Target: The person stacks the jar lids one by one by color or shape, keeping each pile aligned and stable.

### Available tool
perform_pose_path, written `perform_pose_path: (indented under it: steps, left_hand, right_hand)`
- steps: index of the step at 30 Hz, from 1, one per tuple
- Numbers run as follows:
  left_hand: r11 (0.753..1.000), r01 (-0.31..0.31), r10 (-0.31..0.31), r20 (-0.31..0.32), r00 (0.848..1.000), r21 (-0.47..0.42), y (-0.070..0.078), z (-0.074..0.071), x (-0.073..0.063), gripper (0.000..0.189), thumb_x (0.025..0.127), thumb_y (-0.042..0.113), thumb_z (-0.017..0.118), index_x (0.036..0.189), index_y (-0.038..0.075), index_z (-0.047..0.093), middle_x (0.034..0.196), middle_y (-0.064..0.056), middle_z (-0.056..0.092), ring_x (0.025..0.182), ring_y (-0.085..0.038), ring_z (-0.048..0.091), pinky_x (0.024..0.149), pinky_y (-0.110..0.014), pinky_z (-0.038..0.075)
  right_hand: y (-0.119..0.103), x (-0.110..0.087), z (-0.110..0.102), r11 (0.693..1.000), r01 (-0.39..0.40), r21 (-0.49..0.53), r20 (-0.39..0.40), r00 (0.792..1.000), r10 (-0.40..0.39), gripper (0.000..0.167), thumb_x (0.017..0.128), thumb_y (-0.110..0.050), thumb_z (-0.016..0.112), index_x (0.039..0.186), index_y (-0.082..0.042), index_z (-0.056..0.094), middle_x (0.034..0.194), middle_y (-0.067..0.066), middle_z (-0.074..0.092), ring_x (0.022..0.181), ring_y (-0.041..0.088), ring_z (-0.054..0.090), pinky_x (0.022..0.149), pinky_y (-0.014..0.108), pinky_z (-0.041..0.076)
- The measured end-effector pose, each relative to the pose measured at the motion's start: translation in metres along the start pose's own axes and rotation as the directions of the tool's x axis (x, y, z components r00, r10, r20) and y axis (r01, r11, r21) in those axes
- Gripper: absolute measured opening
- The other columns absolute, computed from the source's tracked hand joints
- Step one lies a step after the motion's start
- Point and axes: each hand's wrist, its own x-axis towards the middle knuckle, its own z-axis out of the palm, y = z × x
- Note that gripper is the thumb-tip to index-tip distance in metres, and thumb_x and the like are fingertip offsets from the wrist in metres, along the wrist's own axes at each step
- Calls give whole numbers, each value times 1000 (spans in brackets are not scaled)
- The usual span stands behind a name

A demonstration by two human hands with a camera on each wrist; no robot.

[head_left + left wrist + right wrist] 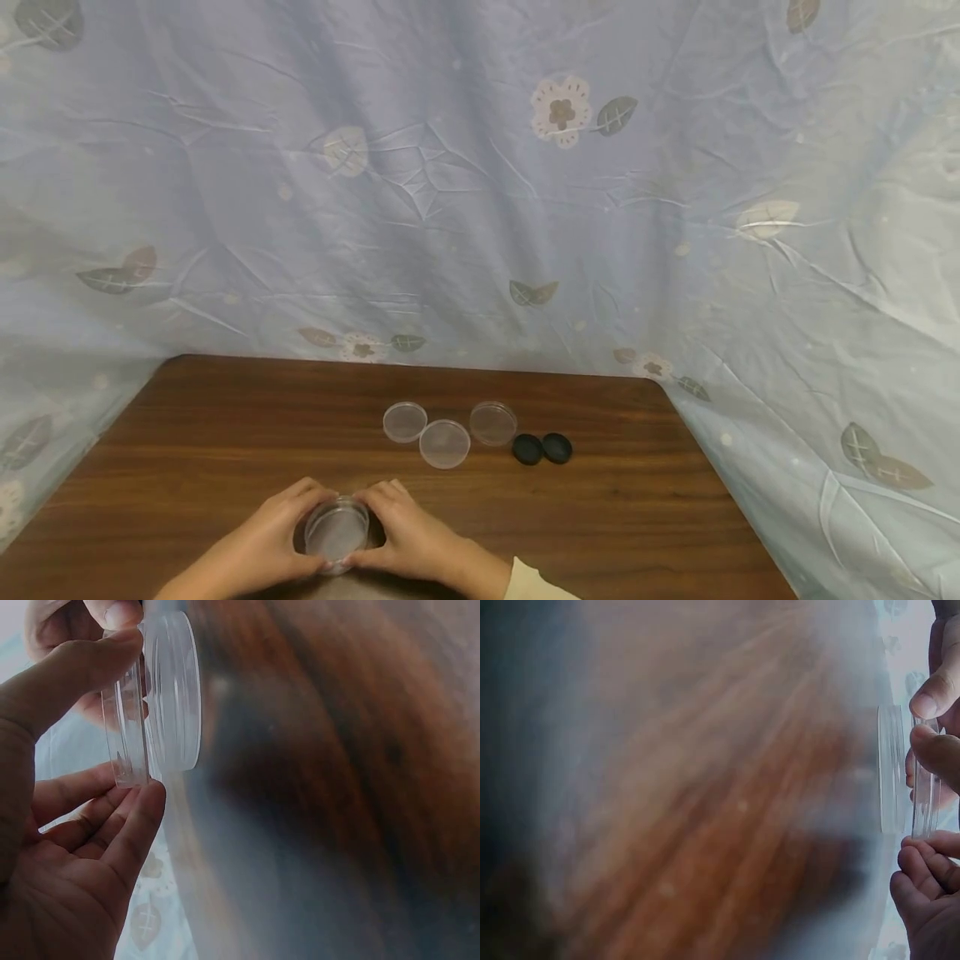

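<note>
Left hand (288, 529), right hand (408, 537) – fingers of both pinching clear dish (132, 742) above second dish (177, 694). Likely light, stiff, slippery, crackable – best held by rim.

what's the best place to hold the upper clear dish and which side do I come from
I'd pinch the upper clear dish by its rim, left hand from the left, right hand from the right, each spanning near edge to far edge. It's shallow and round, so the rim offers the grip, while the lower clear dish just beneath would hinder reaching from below.
</note>
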Motion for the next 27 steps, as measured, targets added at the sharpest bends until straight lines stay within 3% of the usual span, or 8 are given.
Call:
perform_pose_path:
  steps: [8,19,23,27]
  left_hand:
    - [998,55,-55,12,998,-2,-1,3,-5,77,74,47,93,129,2,64,120,2,63,102,-9,63,84,-22,57]
    - [999,31,-30,31,999,-25,3,6,-8,75,76,43,93,131,1,63,119,-1,62,100,-10,63,81,-20,56]
    - [1000,16,-15,32,999,-13,4,8,-8,74,78,43,92,131,1,62,119,-1,60,99,-9,62,80,-21,56]
    - [999,43,-43,48,998,3,5,11,-10,77,80,47,89,136,4,59,122,-2,59,102,-11,61,81,-23,56]
  right_hand:
    - [-2,-1,4,999,9,-33,-1,1000,-9,65,93,-49,77,142,-11,57,132,-1,62,124,6,53,101,15,49]
    - [-6,-7,1,1000,-21,-19,28,999,21,68,92,-52,77,144,-13,55,134,-3,61,122,4,52,99,16,51]
    - [-6,-8,1,1000,-28,-11,28,999,28,67,92,-51,78,143,-13,55,132,-2,61,119,3,51,92,11,49]
    - [-6,-10,3,999,-29,-24,24,999,30,67,92,-51,78,143,-14,54,133,-3,61,119,2,51,90,9,48]
